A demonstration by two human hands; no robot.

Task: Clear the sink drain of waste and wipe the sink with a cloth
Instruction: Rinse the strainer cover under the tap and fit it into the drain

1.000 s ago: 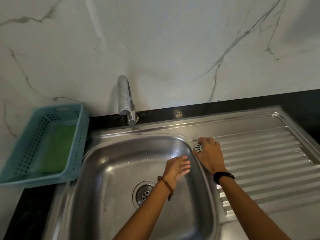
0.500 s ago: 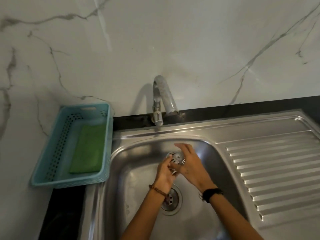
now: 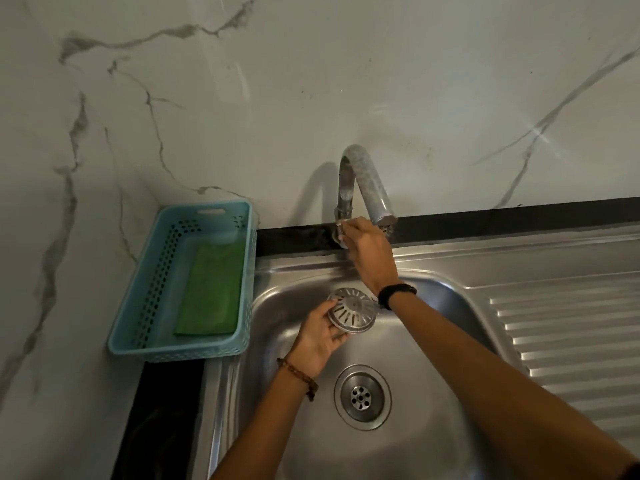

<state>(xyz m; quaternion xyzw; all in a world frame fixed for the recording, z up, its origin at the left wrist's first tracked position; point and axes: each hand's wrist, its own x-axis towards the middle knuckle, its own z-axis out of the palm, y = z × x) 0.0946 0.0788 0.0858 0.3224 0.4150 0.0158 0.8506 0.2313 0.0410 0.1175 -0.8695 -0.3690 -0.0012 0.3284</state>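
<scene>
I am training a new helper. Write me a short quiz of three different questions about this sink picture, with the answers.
1. True or false: the drain strainer sits in the drain.
2. Which hand touches the tap at its base? A. left hand B. right hand
3. Fill in: the green cloth lies inside the blue ____.

Key:
1. False; the left hand holds it above the sink.
2. B, the right hand.
3. basket.
</scene>
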